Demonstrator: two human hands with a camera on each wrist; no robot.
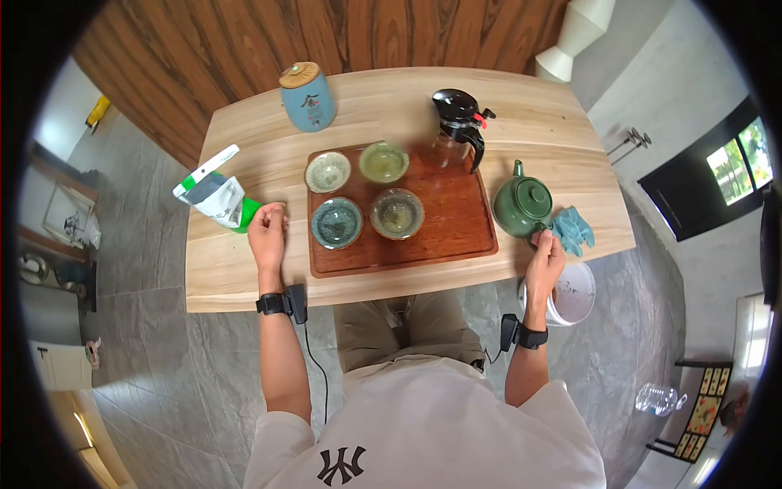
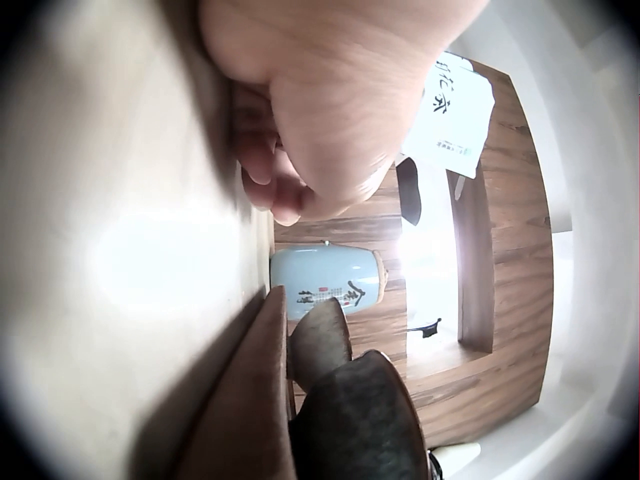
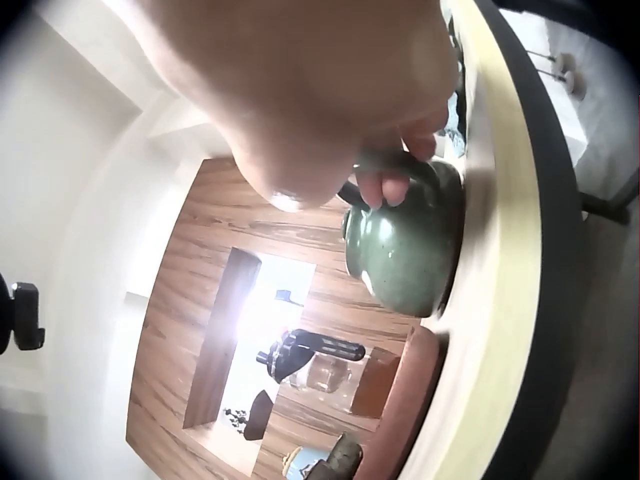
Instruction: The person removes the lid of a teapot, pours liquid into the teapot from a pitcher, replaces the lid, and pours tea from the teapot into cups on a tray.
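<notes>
On the wooden bench (image 1: 244, 277), my right hand (image 1: 544, 253) curled its fingers around the green teapot (image 1: 521, 204) handle, right of the tray (image 1: 456, 228). My left hand (image 1: 267, 232) rested beside the pouch (image 1: 216, 196), probably loosely curled and empty.

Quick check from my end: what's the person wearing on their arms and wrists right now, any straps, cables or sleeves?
Both forearms are bare. The left wrist carries a black strap with a boxy black camera unit, and a thin black cable trails from it toward the body. The right wrist has a matching black strap and unit. The short sleeves belong to a pale T-shirt with a dark interlocked-letter logo.
</notes>
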